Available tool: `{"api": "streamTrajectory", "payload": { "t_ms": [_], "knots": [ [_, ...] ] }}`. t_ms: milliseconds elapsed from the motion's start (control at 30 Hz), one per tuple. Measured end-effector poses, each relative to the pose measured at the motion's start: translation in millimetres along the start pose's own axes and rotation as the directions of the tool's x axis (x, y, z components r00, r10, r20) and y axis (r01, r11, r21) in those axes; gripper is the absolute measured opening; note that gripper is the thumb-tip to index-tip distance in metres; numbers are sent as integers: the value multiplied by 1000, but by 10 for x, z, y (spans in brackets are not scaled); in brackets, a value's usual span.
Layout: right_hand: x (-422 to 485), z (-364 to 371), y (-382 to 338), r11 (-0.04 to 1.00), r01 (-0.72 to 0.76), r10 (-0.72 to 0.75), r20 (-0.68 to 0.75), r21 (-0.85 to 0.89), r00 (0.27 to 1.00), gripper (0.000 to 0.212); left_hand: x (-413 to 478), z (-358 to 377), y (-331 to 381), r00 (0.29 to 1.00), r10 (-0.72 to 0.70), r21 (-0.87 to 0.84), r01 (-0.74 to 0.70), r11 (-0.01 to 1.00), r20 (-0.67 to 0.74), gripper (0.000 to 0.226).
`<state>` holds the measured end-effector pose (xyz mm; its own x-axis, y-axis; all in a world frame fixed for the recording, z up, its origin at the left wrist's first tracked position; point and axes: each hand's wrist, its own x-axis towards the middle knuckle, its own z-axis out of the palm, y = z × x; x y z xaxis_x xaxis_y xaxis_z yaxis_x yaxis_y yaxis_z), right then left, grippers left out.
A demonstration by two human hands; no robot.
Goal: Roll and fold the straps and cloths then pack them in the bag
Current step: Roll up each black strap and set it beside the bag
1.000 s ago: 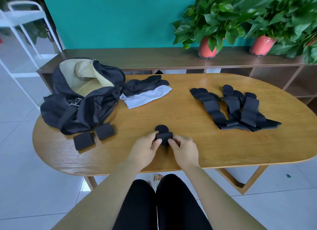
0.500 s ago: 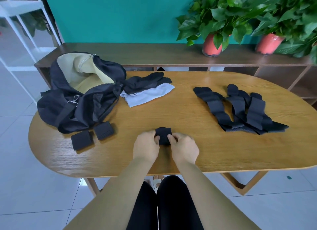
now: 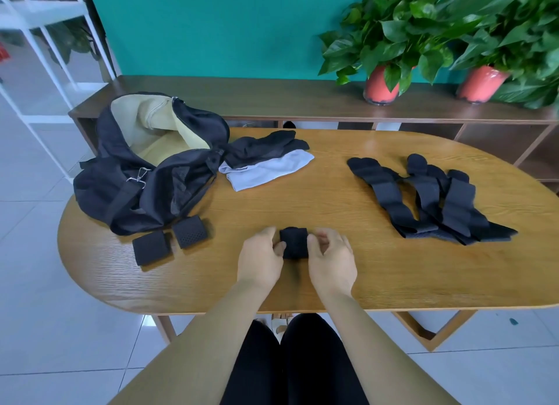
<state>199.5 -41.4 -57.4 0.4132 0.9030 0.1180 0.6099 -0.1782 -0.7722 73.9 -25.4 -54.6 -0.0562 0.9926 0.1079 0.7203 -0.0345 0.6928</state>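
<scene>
Near the front edge of the surface (image 3: 332, 211), a rolled strap (image 3: 294, 243) sits between both hands. The left hand (image 3: 260, 259) has its grip pinched on the left end, and the right hand (image 3: 331, 261) has its grip curled on the right end. 2 more rolls (image 3: 151, 247) lie just beside the open bag (image 3: 151, 175), with loose straps (image 3: 429, 199) off to the right.
</scene>
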Motion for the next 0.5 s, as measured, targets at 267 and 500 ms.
{"api": "streamTrajectory", "payload": {
  "t_ms": [267, 500],
  "knots": [
    [-152, 103, 107, 901, 328, -296, 150, -284, 943, 37, -167, -246, -169, 911, 363, 391, -412, 823, 196, 47],
    [-102, 339, -246, 816, 417, -283, 351, -401, 893, 46, -83, -595, -311, 914, 228, 619, -397, 678, 336, 66]
  ]
}}
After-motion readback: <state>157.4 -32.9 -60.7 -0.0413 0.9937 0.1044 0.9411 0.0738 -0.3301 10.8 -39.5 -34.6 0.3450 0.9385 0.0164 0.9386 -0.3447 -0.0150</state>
